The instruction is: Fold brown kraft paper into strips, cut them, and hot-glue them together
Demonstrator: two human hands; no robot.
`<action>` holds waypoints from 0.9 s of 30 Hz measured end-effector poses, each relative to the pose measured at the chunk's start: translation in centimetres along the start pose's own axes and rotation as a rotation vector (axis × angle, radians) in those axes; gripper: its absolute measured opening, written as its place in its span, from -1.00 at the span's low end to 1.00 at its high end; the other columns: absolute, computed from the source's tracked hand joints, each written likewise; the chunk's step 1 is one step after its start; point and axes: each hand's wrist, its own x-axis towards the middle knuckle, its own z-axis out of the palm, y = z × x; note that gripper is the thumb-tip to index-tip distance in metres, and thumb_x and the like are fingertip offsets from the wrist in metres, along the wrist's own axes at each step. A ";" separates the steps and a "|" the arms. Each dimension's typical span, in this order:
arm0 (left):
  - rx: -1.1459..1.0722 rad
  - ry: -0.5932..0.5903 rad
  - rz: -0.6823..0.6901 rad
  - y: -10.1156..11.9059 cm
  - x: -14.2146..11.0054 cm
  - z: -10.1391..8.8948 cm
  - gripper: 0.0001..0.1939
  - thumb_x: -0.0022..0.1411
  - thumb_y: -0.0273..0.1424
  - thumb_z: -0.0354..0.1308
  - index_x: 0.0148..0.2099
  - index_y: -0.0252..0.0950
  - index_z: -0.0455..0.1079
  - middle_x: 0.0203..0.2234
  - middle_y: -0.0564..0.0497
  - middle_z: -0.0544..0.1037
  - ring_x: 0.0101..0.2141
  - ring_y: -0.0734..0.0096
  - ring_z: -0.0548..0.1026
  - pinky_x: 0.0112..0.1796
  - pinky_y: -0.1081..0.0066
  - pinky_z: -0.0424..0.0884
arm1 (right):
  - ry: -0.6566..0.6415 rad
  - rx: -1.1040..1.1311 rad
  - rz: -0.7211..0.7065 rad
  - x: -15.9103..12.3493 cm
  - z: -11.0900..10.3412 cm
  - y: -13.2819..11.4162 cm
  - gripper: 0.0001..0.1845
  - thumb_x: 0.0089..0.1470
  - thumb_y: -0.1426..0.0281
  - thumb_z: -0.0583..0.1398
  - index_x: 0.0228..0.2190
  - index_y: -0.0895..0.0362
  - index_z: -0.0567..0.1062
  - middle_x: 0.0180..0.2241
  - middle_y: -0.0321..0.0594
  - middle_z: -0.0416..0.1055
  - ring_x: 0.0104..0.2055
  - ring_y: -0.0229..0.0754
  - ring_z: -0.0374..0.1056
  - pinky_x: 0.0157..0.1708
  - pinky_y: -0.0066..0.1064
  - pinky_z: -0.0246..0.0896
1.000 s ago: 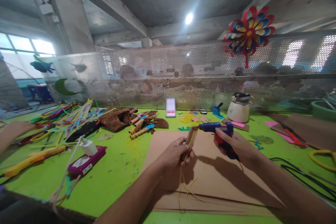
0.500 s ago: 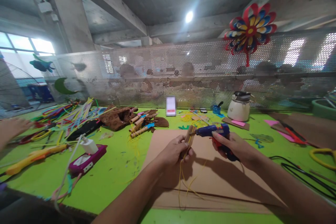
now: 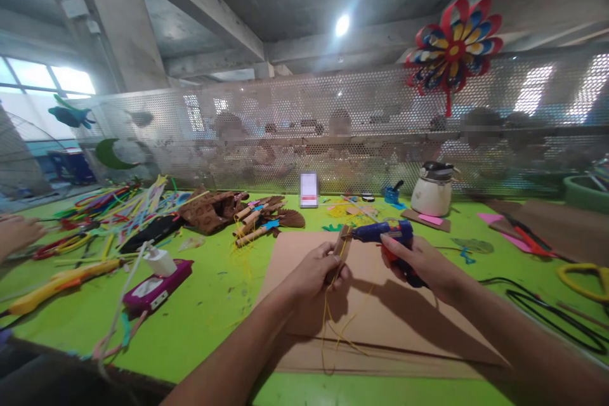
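My left hand [image 3: 320, 271] is closed around a small brown cardboard strip [image 3: 343, 242], tilted upward. Thin yellow string [image 3: 328, 330] runs along the strip and dangles in loose loops below my fingers. In my right hand [image 3: 421, 261] is a blue glue gun [image 3: 384, 232] with a red trigger, gripped by its handle. Its nozzle points left and meets the upper end of the strip, or sits just beside it; I cannot tell which. Both hands are above large brown cardboard sheets [image 3: 404, 336] lying on the green table [image 3: 209, 317].
Left of me are a purple power strip [image 3: 157, 288], a yellow glue gun [image 3: 61, 285] and another person's hand [image 3: 19, 235]. Behind lie rolled brown paper pieces [image 3: 254, 235] and a phone [image 3: 309, 190]. To the right stand a white kettle [image 3: 431, 193], yellow-handled scissors [image 3: 583, 282] and a black cable [image 3: 552, 317].
The view has shifted slightly. My hands keep almost the same pose, with the glue gun's nozzle still at the strip's upper end. The other person's hand at far left has drawn back leftward.
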 end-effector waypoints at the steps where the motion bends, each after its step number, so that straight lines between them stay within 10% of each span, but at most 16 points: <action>1: -0.004 0.002 0.000 0.0 0.0 -0.1 -0.80 0.15 -0.32 0.04 -0.23 -0.31 0.13 -0.54 0.08 0.39 -0.67 0.64 0.24 -0.62 0.55 0.03 | -0.015 -0.006 0.005 -0.1 0.1 -0.1 -0.45 0.04 -0.07 0.07 -0.60 0.17 0.32 -0.70 -0.35 0.20 -0.68 -0.36 0.12 -0.64 -0.49 -0.02; 27: -0.085 0.004 -0.020 -0.5 0.2 -0.4 -0.85 0.13 -0.37 0.05 -0.26 -0.32 0.18 -0.55 0.07 0.37 -0.65 0.64 0.21 -0.61 0.54 0.01 | -0.032 -0.036 -0.032 -0.3 0.3 0.0 -0.48 0.08 -0.03 0.05 -0.60 0.14 0.28 -0.70 -0.36 0.18 -0.68 -0.35 0.11 -0.65 -0.49 -0.02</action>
